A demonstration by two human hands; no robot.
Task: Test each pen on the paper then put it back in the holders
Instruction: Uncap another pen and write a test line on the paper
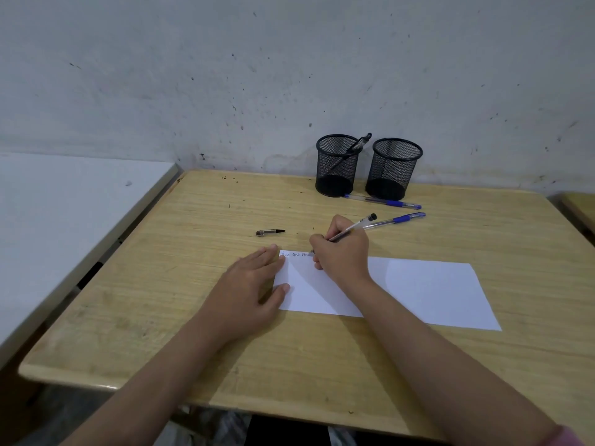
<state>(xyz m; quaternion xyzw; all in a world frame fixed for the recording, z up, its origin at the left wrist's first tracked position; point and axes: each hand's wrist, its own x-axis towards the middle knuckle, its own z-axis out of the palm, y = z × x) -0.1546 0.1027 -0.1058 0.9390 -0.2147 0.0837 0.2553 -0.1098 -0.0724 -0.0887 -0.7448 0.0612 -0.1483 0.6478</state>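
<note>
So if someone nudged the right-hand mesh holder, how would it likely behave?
The right mesh holder looks empty and is thin wire mesh, so it is probably light and would slide or tip easily. It stands close beside the left holder, so a leftward push would likely knock them together.

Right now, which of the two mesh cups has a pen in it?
The left cup, the one farther from the two blue pens lying on the desk. A black pen leans out over its rim; the right cup looks empty.
</note>
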